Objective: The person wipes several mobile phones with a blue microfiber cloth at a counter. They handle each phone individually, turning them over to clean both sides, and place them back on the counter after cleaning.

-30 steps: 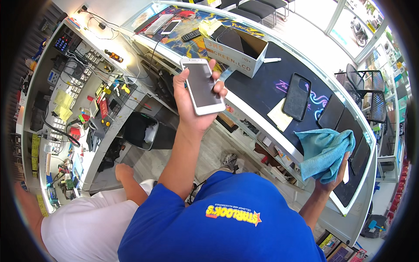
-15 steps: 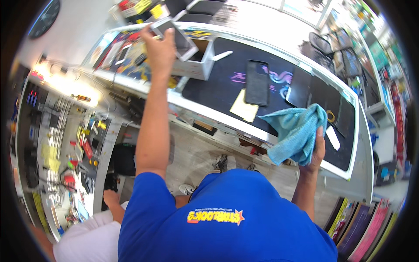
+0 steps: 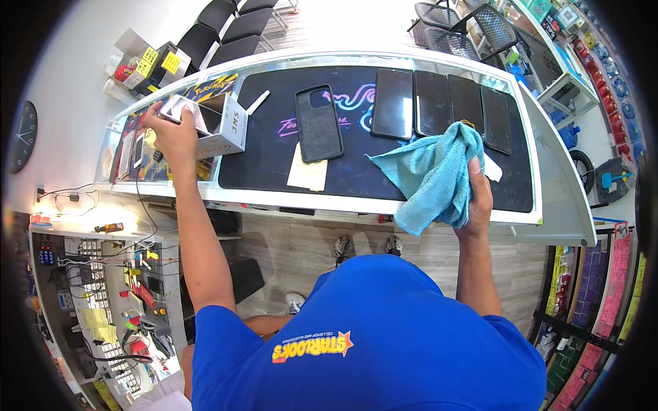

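Note:
My left hand (image 3: 177, 137) is closed on a pale, flat phone (image 3: 181, 108) at the left end of an open white box (image 3: 229, 130); fingers and box wall hide part of the phone. In my right hand (image 3: 478, 202) is a bunched teal cloth (image 3: 439, 171), held over the front right of the dark mat (image 3: 260, 168). Several dark phones (image 3: 394, 103) lie side by side just beyond the cloth. A black phone case (image 3: 319, 123) rests mid-mat, overlapping yellow paper notes (image 3: 307, 171). Beside the cloth is a white slip (image 3: 492, 168), partly covered.
A white pen-like stick (image 3: 259, 103) lies right of the box. The counter has a raised white rim (image 3: 308, 202). At its left end lies a small white phone (image 3: 139, 149). A cabled workbench (image 3: 103, 233) stands at left. Another person's leg shows at lower left.
My left hand has lowered the phone from above the box down into its left end. My right hand still holds the cloth. The view has turned and shifted, showing more of the dark phones.

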A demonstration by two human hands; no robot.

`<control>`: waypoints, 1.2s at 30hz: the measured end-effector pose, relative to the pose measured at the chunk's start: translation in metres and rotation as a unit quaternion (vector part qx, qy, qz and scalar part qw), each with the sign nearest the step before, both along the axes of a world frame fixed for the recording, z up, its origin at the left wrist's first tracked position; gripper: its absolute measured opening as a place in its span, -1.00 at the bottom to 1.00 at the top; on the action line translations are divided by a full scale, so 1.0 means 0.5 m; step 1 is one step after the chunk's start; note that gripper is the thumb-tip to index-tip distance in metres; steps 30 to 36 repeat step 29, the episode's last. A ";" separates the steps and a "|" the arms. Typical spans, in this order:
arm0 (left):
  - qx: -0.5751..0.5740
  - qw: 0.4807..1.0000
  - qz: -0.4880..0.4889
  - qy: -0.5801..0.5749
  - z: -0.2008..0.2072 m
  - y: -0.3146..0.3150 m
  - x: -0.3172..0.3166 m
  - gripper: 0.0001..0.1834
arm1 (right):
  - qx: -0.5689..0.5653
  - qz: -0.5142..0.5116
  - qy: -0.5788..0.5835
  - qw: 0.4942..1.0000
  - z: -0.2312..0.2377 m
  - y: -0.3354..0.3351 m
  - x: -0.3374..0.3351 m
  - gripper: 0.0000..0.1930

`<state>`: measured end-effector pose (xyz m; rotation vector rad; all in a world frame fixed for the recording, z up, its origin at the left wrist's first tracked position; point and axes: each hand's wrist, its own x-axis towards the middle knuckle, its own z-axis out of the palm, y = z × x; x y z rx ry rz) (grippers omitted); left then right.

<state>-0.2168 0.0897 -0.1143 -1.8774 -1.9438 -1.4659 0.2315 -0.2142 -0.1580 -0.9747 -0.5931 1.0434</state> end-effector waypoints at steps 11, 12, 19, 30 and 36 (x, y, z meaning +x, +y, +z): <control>0.026 0.987 0.077 0.137 0.022 -0.110 0.159 -0.38 | 0.019 0.011 0.021 1.000 -0.017 -0.019 0.055 -0.37; 0.050 0.995 -0.010 0.090 0.034 -0.128 0.216 -0.43 | 0.029 -0.004 0.003 1.000 -0.025 -0.022 0.068 -0.36; -0.181 0.900 -0.307 0.249 -0.045 -0.205 0.642 0.08 | 0.038 -0.016 -0.242 0.969 0.011 -0.025 0.115 -0.28; -0.407 0.832 -0.273 0.260 0.015 -0.176 0.676 0.39 | 0.057 0.017 -0.235 0.970 -0.016 -0.022 0.111 -0.43; -0.407 0.832 -0.273 0.260 0.015 -0.176 0.676 0.39 | 0.057 0.017 -0.235 0.970 -0.016 -0.022 0.111 -0.43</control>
